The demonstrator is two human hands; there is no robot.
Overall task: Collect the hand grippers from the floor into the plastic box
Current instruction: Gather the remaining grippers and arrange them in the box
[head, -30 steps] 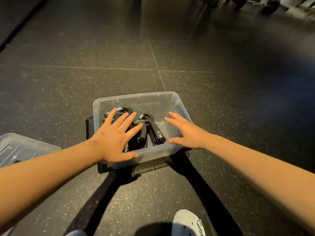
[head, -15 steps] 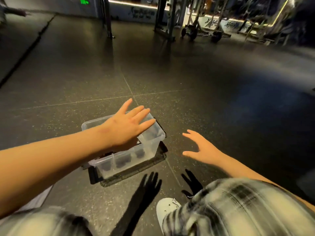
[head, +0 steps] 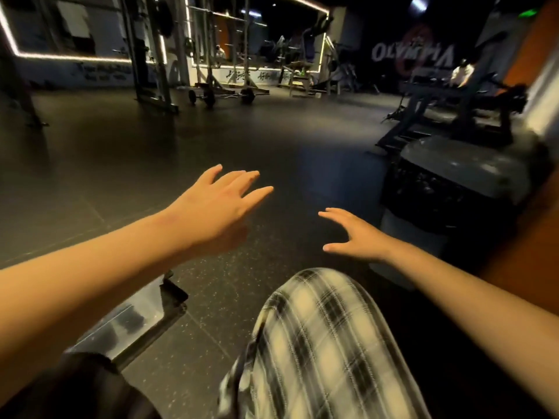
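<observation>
My left hand (head: 217,204) and right hand (head: 357,237) reach out above the dark floor (head: 211,140), fingers straight and spread, gripping nothing. The plastic box (head: 133,325) sits on the floor at lower left, half hidden under my left forearm, beside my plaid knee (head: 317,343) — its contents I cannot make out.

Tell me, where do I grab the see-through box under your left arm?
Probably by two opposite walls, one hand each, reaching down from above. The plastic box sits flat on the floor, and its one visible wall looks straight and smooth. The left arm hides its rim, so I can't judge that.
</observation>
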